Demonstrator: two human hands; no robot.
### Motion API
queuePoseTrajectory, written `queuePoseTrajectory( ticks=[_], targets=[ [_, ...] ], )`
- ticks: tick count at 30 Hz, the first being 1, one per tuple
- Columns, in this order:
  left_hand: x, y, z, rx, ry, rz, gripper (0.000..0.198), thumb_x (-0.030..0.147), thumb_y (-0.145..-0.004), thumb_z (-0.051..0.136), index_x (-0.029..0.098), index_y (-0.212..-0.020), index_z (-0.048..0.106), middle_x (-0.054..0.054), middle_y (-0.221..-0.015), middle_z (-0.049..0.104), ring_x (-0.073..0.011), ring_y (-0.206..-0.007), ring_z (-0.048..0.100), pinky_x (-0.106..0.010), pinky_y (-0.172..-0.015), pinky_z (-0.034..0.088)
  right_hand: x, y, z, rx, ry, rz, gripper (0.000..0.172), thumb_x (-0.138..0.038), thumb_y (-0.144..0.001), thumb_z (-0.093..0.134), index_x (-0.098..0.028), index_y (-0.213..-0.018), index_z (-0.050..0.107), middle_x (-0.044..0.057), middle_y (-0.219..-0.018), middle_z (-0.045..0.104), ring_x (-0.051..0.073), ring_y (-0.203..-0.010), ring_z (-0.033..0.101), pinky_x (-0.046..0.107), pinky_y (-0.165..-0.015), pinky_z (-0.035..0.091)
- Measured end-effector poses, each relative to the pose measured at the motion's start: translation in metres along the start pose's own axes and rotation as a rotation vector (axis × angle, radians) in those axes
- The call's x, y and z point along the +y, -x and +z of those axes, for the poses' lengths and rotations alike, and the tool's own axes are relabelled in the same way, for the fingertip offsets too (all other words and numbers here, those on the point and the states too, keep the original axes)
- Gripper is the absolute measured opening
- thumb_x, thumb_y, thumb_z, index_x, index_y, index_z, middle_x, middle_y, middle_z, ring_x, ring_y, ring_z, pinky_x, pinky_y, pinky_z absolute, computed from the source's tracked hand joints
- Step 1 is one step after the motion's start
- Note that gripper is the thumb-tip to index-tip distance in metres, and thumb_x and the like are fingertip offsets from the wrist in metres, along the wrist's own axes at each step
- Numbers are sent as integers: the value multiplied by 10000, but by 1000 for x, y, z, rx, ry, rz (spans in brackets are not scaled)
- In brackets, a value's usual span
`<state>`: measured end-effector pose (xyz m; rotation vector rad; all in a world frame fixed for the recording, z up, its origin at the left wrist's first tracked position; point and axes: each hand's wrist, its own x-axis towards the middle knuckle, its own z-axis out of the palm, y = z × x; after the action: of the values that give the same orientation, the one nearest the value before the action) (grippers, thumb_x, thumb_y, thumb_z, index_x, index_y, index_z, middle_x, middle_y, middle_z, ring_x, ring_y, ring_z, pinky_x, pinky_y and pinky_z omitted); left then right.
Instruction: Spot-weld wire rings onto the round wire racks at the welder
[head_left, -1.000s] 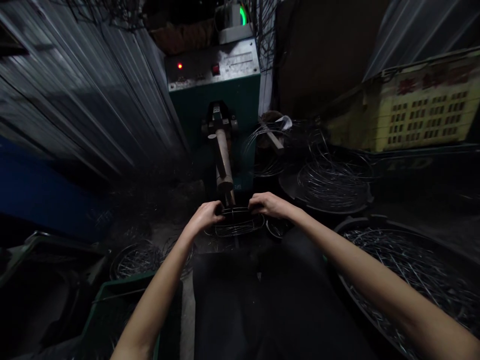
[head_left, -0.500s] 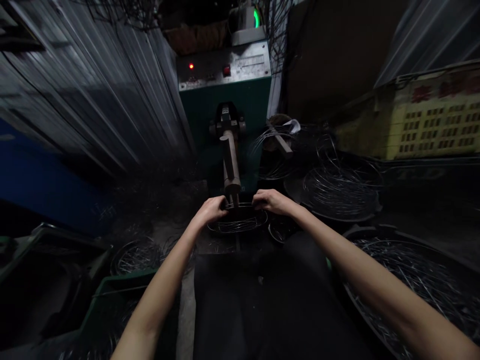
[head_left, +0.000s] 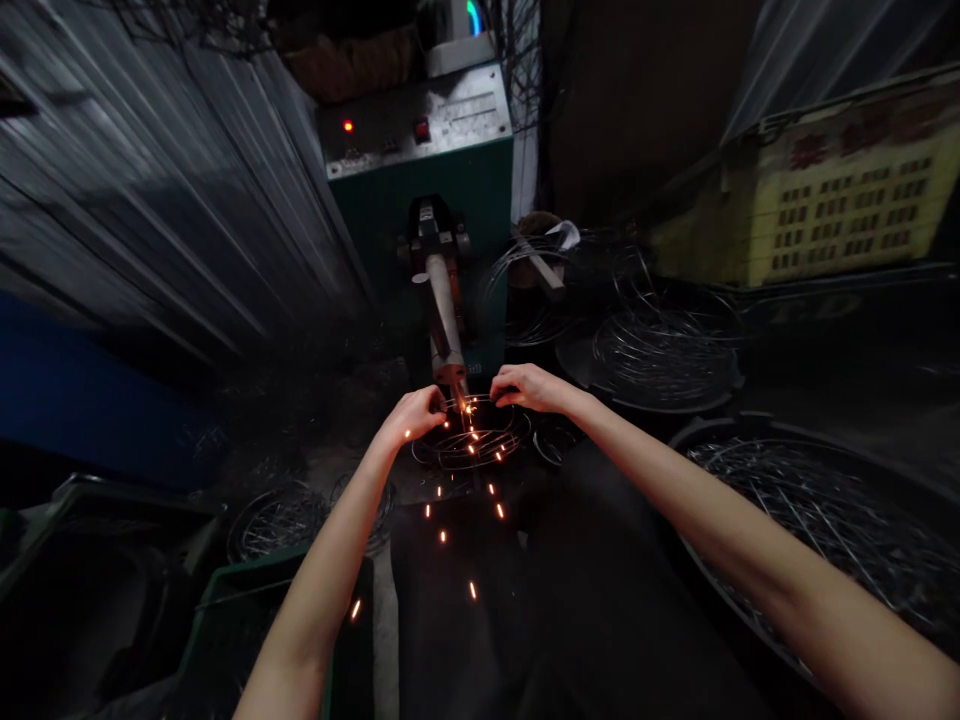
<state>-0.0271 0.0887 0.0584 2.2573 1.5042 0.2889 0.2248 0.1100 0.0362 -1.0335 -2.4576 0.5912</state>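
Observation:
Between my hands is a round wire frame (head_left: 471,463), its far rim under the tip of a green spot welder (head_left: 435,165). My left hand (head_left: 415,412) is closed on the rim at the left of the tip. On the other side, my right hand (head_left: 525,387) pinches the same rim. Orange sparks (head_left: 471,408) burst from the point where the welder's electrode arm (head_left: 445,320) meets the wire, and several fly down over my dark apron (head_left: 465,620). My fingertips are partly hidden behind the hands.
At right stand round tubs of wire pieces, one nearer (head_left: 810,520) and one farther (head_left: 660,360). A yellow crate (head_left: 847,200) sits beyond them. Green crates (head_left: 206,620) are at lower left, near a loose wire bundle (head_left: 277,520). Corrugated sheet wall (head_left: 180,160) runs behind.
Sparks have appeared at the welder's tip and scattered toward me. Both hands keep their hold on the wire frame. The whole view has shifted slightly.

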Motion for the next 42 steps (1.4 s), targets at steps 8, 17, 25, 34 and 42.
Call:
queuePoseTrajectory(
  ticks=[8,17,25,34,42],
  targets=[
    [1,1,-1,-3,58,-13,139,175,-670,545,164,-803,583,-5,-739,607,-146,-684,535,-233,-592,353,40,40,3,-104,105,235,361,-150,-829,487,-221,-1166,595,64,-1097,635,183,-994,581,297,-877,429],
    [-38,10,14,19,384,-29,156,186,-617,565,148,-768,580,20,-699,580,-129,-671,511,-228,-621,378,32,25,-14,-344,39,116,257,-281,-833,510,-212,-1028,662,48,-1038,646,180,-965,588,270,-855,433],
    [-76,10,28,29,519,-42,179,209,-588,625,148,-749,576,23,-692,577,-129,-677,514,-246,-665,401,4,5,-18,-354,197,66,217,-254,-864,467,-219,-989,641,55,-985,645,178,-900,572,275,-784,406],
    [-88,12,36,43,564,-56,192,216,-597,640,141,-752,554,33,-682,538,-112,-653,484,-239,-642,386,-14,-6,-19,-249,304,64,207,-233,-882,433,-213,-958,625,88,-1006,599,215,-951,514,338,-780,336],
    [-92,11,40,24,621,-64,190,214,-596,646,137,-737,545,40,-655,523,-99,-625,466,-232,-629,383,-18,-14,-15,-266,292,71,221,-280,-898,420,-223,-964,622,83,-996,581,221,-964,501,356,-807,329]
  ],
)
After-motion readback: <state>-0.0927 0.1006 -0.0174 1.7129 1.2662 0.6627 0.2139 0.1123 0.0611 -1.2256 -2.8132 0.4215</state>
